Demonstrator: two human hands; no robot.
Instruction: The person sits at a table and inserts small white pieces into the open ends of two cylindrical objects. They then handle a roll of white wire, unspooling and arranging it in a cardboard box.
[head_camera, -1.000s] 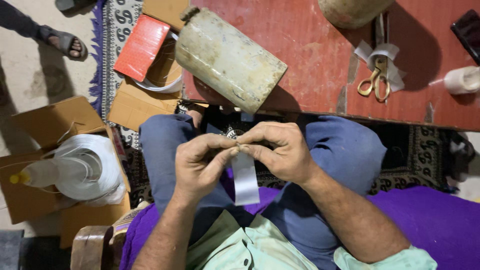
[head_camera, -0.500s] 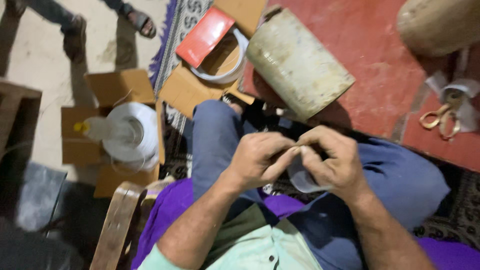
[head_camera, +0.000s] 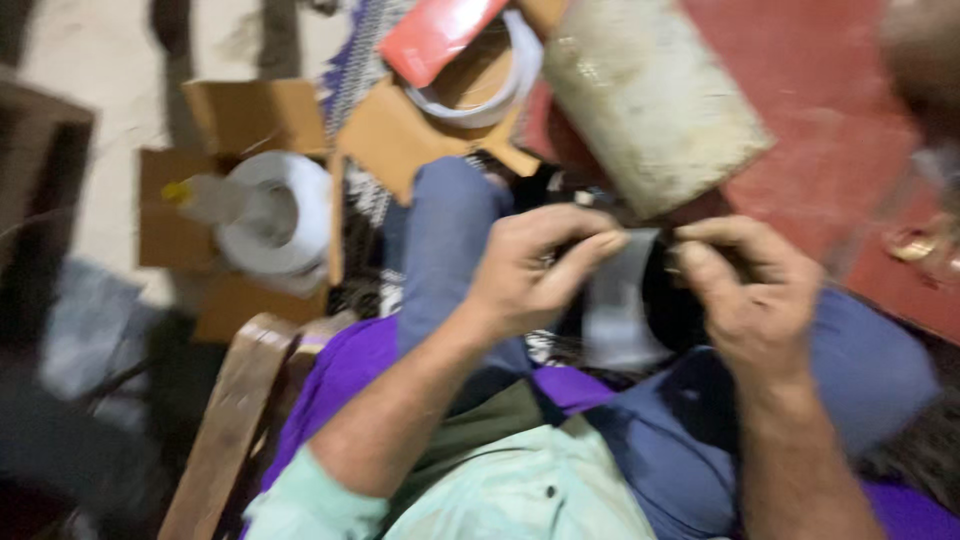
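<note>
Grey, blurred tape strip (head_camera: 622, 300) hangs pinched between left hand (head_camera: 530, 275) and right hand (head_camera: 755, 295).

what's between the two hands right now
In the head view, a pale grey strip spans the gap between the left hand and the right hand; both pinch its top edge, and it hangs over the lap.
</note>
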